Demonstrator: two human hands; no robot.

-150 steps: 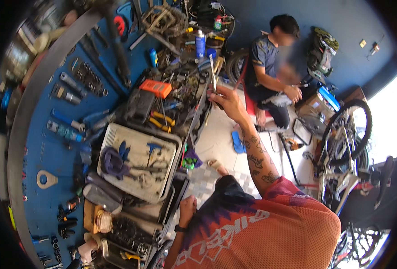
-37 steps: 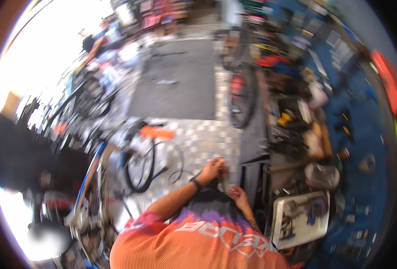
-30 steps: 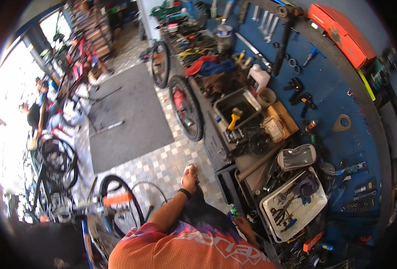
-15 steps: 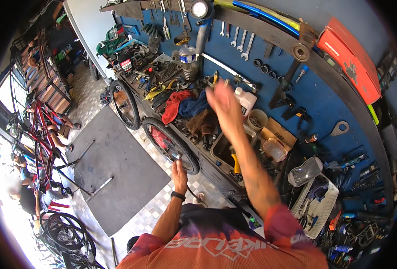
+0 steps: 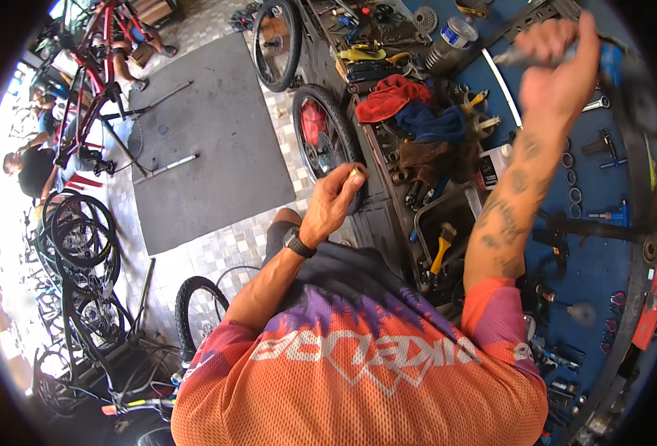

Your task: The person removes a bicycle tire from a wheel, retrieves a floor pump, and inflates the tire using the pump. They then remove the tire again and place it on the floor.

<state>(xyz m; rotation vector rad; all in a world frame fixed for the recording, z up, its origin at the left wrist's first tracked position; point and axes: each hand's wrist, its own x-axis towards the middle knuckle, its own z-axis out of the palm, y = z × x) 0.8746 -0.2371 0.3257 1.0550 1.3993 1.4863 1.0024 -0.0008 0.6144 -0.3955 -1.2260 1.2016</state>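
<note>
A blue tool wall (image 5: 603, 245) rises behind the cluttered desk (image 5: 417, 160). The right hand (image 5: 558, 70), raised to the wall, has its fingers clamped on a blurred tool. The left hand (image 5: 334, 201) pinches a small brass-coloured part (image 5: 355, 172) above the black bicycle wheel (image 5: 327, 141).

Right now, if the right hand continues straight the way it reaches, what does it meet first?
Probably the blue tool wall: the raised right hand, blurred, seems closed on a slim tool and reaches towards it. Depth is unclear.
</note>
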